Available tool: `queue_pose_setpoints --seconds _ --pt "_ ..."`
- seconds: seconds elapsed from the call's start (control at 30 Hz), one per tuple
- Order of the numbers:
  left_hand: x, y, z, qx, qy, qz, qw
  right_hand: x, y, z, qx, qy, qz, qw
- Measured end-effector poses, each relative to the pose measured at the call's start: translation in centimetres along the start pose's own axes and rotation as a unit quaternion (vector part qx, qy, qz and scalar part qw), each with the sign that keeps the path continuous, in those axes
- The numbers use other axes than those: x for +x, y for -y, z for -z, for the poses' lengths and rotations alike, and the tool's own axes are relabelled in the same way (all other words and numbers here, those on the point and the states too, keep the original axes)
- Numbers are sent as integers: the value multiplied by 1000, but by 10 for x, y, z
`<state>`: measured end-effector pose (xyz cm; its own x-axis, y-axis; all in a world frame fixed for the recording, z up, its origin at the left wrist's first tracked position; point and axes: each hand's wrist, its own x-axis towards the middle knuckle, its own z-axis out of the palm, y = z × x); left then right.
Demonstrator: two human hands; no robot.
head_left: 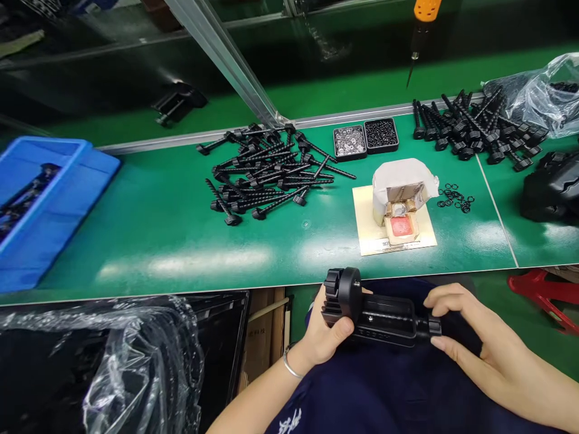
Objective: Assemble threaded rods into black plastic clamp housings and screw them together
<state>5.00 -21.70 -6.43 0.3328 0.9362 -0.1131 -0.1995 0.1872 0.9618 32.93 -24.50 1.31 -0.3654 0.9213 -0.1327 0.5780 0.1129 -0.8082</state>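
Observation:
A black plastic clamp-like part (371, 310) with a round knob at its left end lies across my lap, below the front edge of the green table (158, 229). My left hand (323, 334) is wrapped round the knob end, thumb on top. At the other end my right hand (470, 328) pinches a small black ribbed cap between thumb and fingers. A pile of black threaded rods (271, 172) lies mid-table.
A second pile of rods (470, 129) lies at the back right beside a plastic bag (538, 90). Two small trays (365, 138) hold washers and screws. A taped fixture (400, 202) sits on a cream card, black rings (455, 198) beside it. A blue bin (40, 205) stands at the left. An orange screwdriver (420, 30) hangs above.

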Motion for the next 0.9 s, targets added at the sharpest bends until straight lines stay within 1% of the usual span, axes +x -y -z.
queue_pose_setpoints --seconds 0.07,0.17,0.27,0.3,0.4,0.43,0.53,0.57,0.67,0.7,0.8,0.83,0.9 --pt "0 -1 -1 4 -7 1 1000 1 0 0 -1 -11 -2 1000" --pt "0 -1 -1 12 -10 2 1000 2 -2 -2 7 24 -12 1000" --pt "0 0 -1 9 -4 2 1000 1 -5 -5 22 -10 -16 1000" --pt "0 1 -1 6 -3 -1 1000 0 -5 -5 17 -11 -18 1000" --pt "0 2 -1 -6 8 -9 1000 -1 -6 -6 9 38 -23 999" --pt "0 2 -1 -7 13 -9 1000 -1 -5 -6 15 37 -20 999" --pt "0 2 -1 -3 9 -11 1000 0 -4 -6 9 -16 -9 1000" --pt "0 2 -1 -2 4 -12 1000 1 -4 -6 -4 -18 -8 1000" --pt "0 0 -1 1 3 -10 1000 2 -3 -6 -8 34 -13 999" --pt "1 -1 -1 2 7 -8 1000 3 -3 -6 3 33 -10 999" --pt "1 -3 -2 1 11 -10 1000 4 -2 -6 7 -1 -10 1000" --pt "1 -3 -2 0 10 -11 1000 4 -2 -6 0 6 -14 1000" --pt "1 -4 -2 1 10 -13 1000 4 -3 -6 -4 45 -29 999"
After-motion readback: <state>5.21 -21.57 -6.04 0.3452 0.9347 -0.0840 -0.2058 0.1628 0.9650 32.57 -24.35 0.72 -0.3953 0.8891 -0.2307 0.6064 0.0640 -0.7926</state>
